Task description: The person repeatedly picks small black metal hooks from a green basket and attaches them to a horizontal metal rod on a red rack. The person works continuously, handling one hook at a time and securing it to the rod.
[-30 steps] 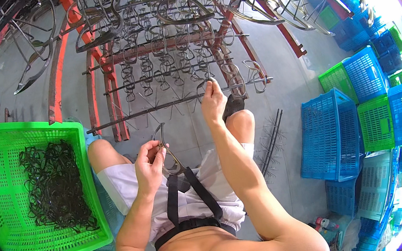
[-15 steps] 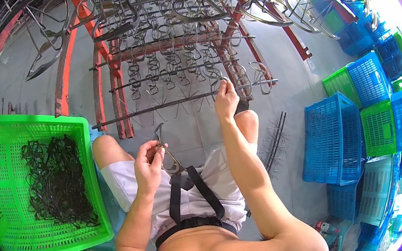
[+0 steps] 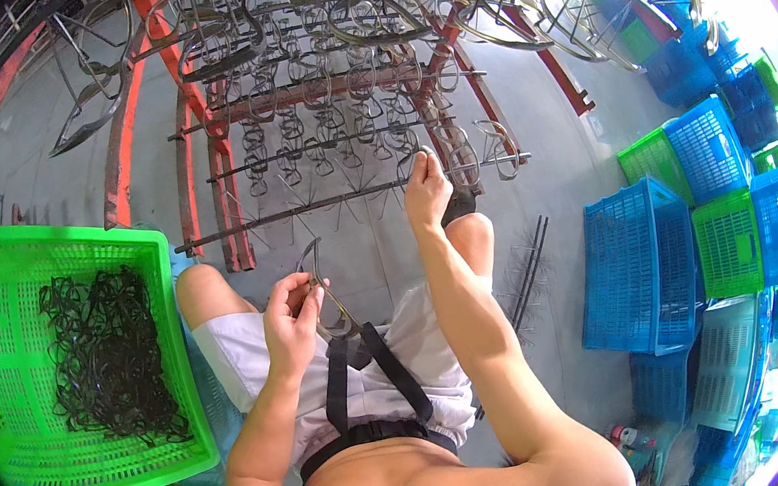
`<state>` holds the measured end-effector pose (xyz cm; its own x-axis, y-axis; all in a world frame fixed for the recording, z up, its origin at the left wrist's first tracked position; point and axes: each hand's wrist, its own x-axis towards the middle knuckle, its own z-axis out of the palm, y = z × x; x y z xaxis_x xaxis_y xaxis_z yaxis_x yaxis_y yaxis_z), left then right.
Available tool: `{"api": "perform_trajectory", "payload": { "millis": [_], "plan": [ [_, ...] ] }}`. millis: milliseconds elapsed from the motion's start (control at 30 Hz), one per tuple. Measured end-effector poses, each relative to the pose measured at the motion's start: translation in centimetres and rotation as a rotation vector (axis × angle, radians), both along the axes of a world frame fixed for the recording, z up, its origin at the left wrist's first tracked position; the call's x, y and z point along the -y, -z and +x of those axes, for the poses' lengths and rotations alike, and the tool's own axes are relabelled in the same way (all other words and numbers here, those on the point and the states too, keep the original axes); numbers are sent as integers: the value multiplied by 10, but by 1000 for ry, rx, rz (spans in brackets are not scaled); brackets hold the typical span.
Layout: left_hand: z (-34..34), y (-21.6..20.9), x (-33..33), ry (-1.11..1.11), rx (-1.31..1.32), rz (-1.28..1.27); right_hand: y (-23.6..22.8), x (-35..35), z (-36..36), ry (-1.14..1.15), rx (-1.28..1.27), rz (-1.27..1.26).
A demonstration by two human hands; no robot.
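Note:
My left hand (image 3: 295, 327) pinches a curved, bronze-toned frame piece (image 3: 340, 322), shaped like a goggle or eyeglass frame, above my lap. Farther forward, my right hand (image 3: 427, 195) is closed at the right part of a dark horizontal rod (image 3: 307, 210). Its fingertips pinch a shiny frame piece whose edge shows above them; the rest is hidden by the hand. Thin wire prongs stick out of the rod. At its right end hangs another looped frame piece (image 3: 498, 147). Left of me, a green basket (image 3: 185, 365) holds a pile of dark frame pieces (image 3: 117, 359).
Ahead stands a red metal rack (image 3: 227, 205) with rods full of hanging frame pieces, some overhead. Spiked rods (image 3: 531, 274) lie on the floor right of my knee. Blue crates (image 3: 635, 271) and a green crate (image 3: 727, 245) are stacked at the right.
The view has shifted slightly. My right hand stays at the rod, and my left hand still holds the frame piece, a little more upright.

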<state>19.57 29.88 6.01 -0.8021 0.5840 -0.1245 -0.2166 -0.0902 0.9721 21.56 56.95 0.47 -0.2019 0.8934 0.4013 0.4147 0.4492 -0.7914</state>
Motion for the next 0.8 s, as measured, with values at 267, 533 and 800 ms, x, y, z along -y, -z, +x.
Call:
{"api": "perform_trajectory", "payload": {
  "millis": [267,533,800],
  "plan": [
    [-3,-2,0,-13,9,-2,-13,16,-8,38,-27,-116],
    [1,4,1,-6,13,-2,3,5,-2,81,-7,-51],
    [1,1,-1,16,19,16,3,30,-18,187,-11,-86]
  ]
}}
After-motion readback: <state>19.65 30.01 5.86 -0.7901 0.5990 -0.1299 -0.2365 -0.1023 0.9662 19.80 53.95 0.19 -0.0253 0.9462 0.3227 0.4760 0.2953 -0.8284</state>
